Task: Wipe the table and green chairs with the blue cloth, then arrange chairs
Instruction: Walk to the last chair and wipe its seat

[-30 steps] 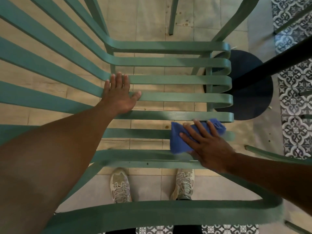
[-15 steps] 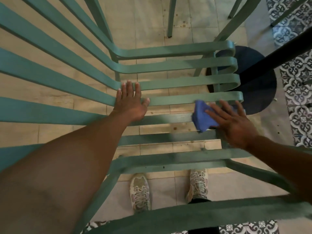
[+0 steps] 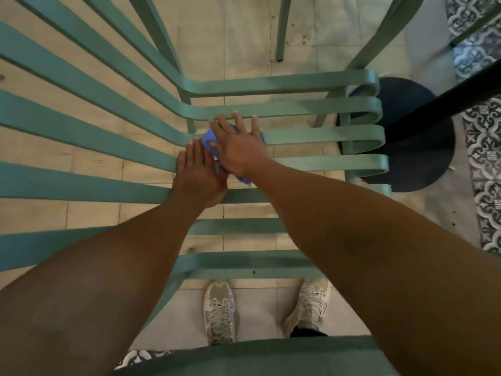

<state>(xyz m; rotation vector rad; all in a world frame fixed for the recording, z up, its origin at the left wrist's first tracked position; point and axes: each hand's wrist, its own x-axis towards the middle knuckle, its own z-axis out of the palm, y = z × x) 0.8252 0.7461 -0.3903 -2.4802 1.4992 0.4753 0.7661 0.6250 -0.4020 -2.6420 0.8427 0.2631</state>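
Blue and bunched, the cloth lies under our right hand, pressed flat-fingered onto a slat of the green chair where seat bends up into back. We judge the rag soft, light and quick to ball up, so a spread palm over its middle suits it better than a pinch at a corner; the slats look stiff and smooth, with gaps a loose edge could slip through. Our left hand rests just beside it, palm down, fingers straight, touching the slat and the cloth's near edge, gripping nothing. Half a second ago the right hand worked the cloth far out toward the slats' rounded front ends; it has since swept inward to meet the left hand, which has barely shifted. Beyond the right hand stands a dark round table base; below both forearms, our pale shoes stand on tiled floor. Seat wiping looks part done; arranging has yet to come.
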